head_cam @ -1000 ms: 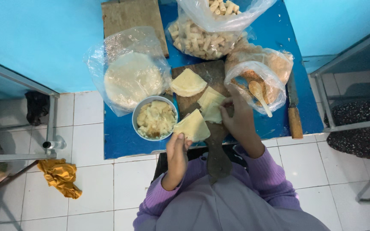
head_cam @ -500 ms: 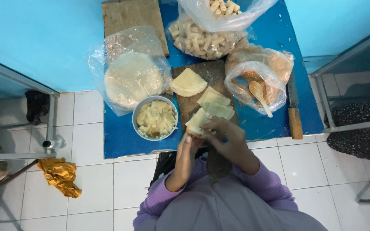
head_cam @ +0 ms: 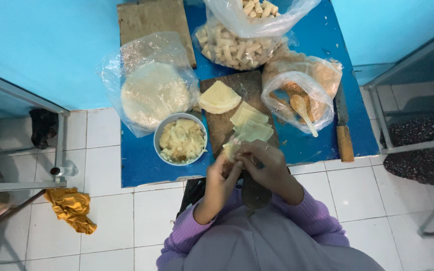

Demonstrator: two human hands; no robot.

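Note:
My left hand (head_cam: 222, 180) and my right hand (head_cam: 262, 163) are together over the near edge of a dark wooden board (head_cam: 227, 125), both closed around a pale folded wrapper piece (head_cam: 231, 149). Two more folded wrappers (head_cam: 249, 125) lie on the board just beyond my fingers. A flat half-round wrapper (head_cam: 218, 97) rests at the board's far end. A grey bowl of pale chunky filling (head_cam: 181, 140) stands left of the board on the blue table (head_cam: 141, 165).
A clear bag of round wrappers (head_cam: 151, 93) lies at the left. Bags of rolled pieces (head_cam: 237, 45) sit at the back. A bag of crumbs with a wooden spoon (head_cam: 302, 110) is on the right, beside a knife (head_cam: 343, 128). A yellow cloth (head_cam: 71, 208) lies on the tiled floor.
My right hand came back from the board to join my left hand. The wrapper, flat in my left hand before, is now folded up between both hands.

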